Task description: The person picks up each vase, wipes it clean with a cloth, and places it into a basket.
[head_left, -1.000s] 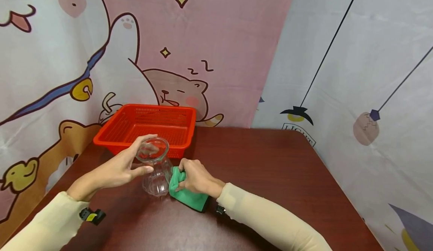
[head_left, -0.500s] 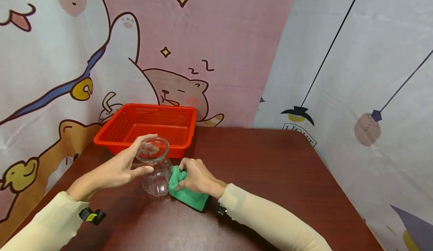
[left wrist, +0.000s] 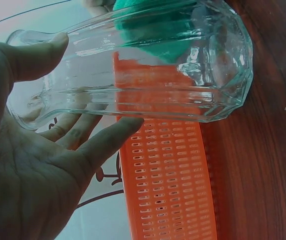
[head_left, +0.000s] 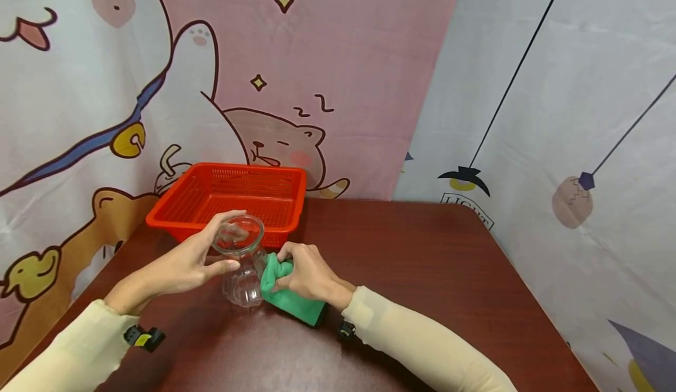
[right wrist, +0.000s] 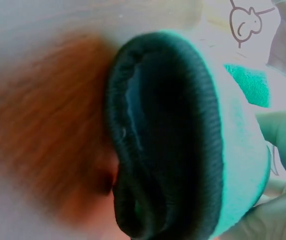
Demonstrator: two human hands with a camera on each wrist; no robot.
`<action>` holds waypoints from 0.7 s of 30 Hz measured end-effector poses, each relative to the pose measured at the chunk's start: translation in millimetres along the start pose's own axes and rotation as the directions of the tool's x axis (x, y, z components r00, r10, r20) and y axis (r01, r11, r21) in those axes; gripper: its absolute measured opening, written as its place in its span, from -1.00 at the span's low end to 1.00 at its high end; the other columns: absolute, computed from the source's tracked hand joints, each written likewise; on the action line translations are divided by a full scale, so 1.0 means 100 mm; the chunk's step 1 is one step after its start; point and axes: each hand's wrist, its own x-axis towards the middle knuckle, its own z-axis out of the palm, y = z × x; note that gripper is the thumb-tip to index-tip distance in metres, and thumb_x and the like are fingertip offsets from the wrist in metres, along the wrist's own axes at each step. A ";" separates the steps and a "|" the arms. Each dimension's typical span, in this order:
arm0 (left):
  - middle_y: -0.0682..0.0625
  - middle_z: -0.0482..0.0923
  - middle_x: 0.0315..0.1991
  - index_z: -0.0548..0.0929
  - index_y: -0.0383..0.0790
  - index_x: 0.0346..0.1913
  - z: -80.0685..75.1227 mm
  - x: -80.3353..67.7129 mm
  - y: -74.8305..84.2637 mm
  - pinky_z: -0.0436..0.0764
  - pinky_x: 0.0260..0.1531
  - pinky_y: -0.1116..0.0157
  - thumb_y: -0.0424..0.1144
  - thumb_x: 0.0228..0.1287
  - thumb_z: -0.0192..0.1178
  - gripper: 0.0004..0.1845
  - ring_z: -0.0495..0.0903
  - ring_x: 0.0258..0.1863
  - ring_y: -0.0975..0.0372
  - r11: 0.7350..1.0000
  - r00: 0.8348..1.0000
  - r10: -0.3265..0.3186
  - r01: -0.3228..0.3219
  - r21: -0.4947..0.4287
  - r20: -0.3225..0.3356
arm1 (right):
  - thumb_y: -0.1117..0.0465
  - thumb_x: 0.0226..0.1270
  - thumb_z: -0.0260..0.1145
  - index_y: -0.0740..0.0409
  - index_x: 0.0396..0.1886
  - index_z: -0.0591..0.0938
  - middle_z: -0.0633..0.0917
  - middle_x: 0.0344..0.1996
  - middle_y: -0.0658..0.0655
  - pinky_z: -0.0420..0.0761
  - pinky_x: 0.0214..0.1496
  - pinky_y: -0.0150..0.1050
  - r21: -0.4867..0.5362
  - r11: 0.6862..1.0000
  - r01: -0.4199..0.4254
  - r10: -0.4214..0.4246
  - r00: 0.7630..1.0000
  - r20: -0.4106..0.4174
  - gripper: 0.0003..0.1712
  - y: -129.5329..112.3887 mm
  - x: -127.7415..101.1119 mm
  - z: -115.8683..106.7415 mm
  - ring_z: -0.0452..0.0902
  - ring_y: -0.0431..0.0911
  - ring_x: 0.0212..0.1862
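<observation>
A clear glass vase (head_left: 245,283) with a flared rim and faceted sides stands upright on the table. My left hand (head_left: 192,263) holds it near the neck, thumb on the near side and fingers round the far side. In the left wrist view the glass (left wrist: 147,95) spans the space between thumb and fingers. My right hand (head_left: 308,271) grips a bunched green cloth (head_left: 296,305) against the vase's right side. The cloth's folded dark edge (right wrist: 162,135) fills the right wrist view, hiding most of the fingers. Through the glass, green cloth (left wrist: 157,30) shows in the left wrist view.
An orange-red slotted plastic basket (head_left: 253,172) sits behind the vase at the table's back left. The dark reddish-brown table (head_left: 422,263) extends to the right. A cartoon-printed curtain (head_left: 359,75) hangs behind and along both sides.
My right hand and the green cloth have shifted slightly up and left along the vase. The left hand, vase and basket stay in place.
</observation>
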 end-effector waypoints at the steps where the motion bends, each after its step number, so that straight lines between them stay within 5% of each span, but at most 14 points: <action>1: -0.17 0.61 0.51 0.10 0.21 0.85 0.00 0.00 0.00 0.87 0.17 -0.33 -0.28 0.57 0.55 0.05 0.64 0.49 -0.26 1.000 1.000 -0.003 0.003 0.001 -0.001 | 0.14 0.17 0.92 0.05 0.00 0.81 0.93 -0.04 0.02 0.75 0.00 -0.47 0.008 1.000 0.003 -0.003 1.000 -0.002 -0.50 -0.01 0.00 -0.01 0.75 -0.33 -0.15; 21: -0.23 0.62 0.50 0.11 0.19 0.85 0.00 0.02 -0.01 0.91 0.14 -0.19 -0.25 0.60 0.53 0.02 0.69 0.45 -0.23 1.000 1.000 0.022 -0.022 0.008 -0.001 | 0.12 0.18 0.92 0.00 0.04 0.85 0.94 0.00 -0.03 0.79 0.09 -0.41 0.089 0.996 0.014 -0.008 0.998 -0.070 -0.51 -0.15 0.03 -0.12 0.81 -0.31 -0.09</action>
